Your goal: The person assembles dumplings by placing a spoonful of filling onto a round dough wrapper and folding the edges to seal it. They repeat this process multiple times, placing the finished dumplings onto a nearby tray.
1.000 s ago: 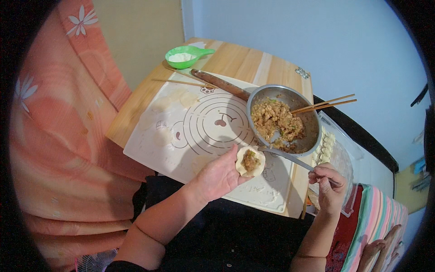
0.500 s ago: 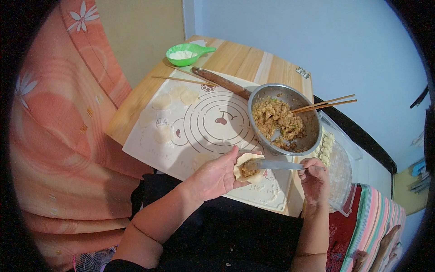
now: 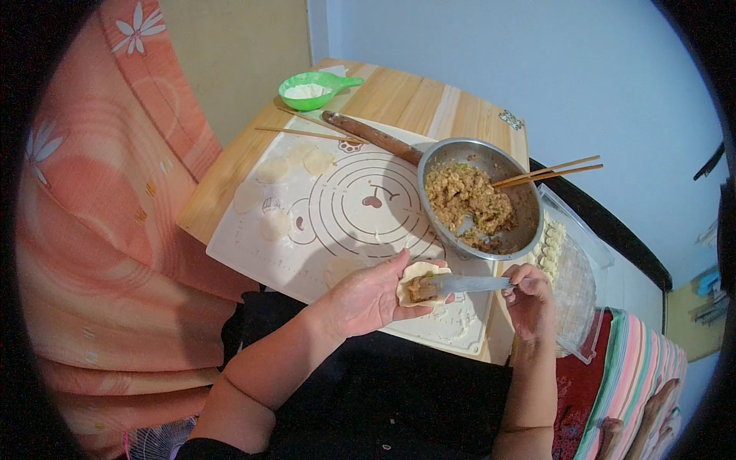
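A round dumpling wrapper [image 3: 420,269] rests across the fingers of my left hand [image 3: 360,300], which cups it from below with the thumb raised beside it. Brownish minced filling [image 3: 418,289] sits on the wrapper. Between its thumb and fingers, my right hand [image 3: 532,305] pinches the end of a flat metal spreader [image 3: 475,284]. The spreader's far end touches the filling. Just beyond my hands stands a metal bowl [image 3: 529,211] with more minced filling [image 3: 469,198], and two chopsticks [image 3: 553,173] lean out over its right rim.
Several wrappers [image 3: 272,170] lie on the left of the white printed mat [image 3: 399,165]. A rolling pin [image 3: 376,136] reaches to the bowl, near loose chopsticks [image 3: 303,133]. A green scoop [image 3: 345,82] holds white flour. Shaped dumplings [image 3: 549,249] sit in a clear tray [image 3: 586,287] at right.
The spreader's blade has turned and tilted slightly against the filling. My right hand has shifted a little up and left; the left hand has barely moved.
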